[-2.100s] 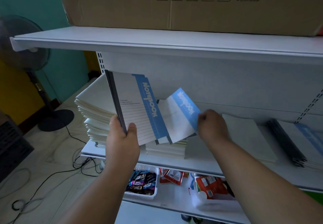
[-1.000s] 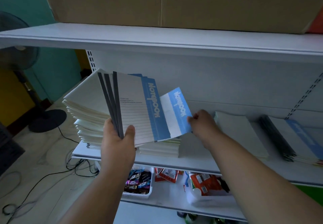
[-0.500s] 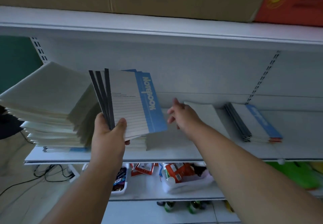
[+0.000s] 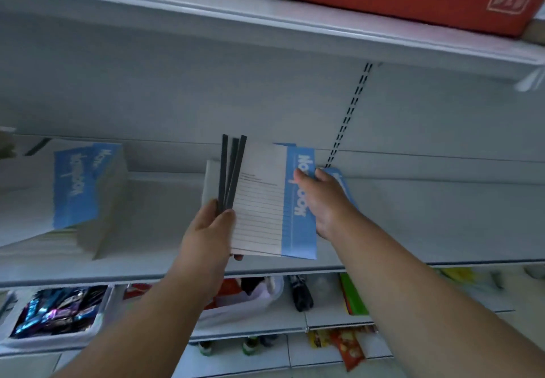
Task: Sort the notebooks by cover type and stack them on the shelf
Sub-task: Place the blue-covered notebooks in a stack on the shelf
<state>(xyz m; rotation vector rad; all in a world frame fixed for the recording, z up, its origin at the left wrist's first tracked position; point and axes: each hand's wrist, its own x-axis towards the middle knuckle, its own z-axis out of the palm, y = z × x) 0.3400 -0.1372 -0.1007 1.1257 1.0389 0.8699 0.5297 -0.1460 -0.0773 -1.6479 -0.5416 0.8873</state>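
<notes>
The left hand (image 4: 206,230) gripped a fan of blue-striped notebooks (image 4: 265,200) by their dark spines, thumb on top and fingers curled beneath, holding them upright above the white shelf (image 4: 442,215). The right hand (image 4: 324,197) reached behind their blue edge; whether its fingers pinched anything could not be told. To the left, a tall stack of notebooks (image 4: 85,188) sat on the shelf.

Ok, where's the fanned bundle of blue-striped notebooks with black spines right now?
Centre of the head view, the fanned bundle of blue-striped notebooks is held above the white shelf: the left hand grips its black spines, the right hand is at its blue edge.
</notes>
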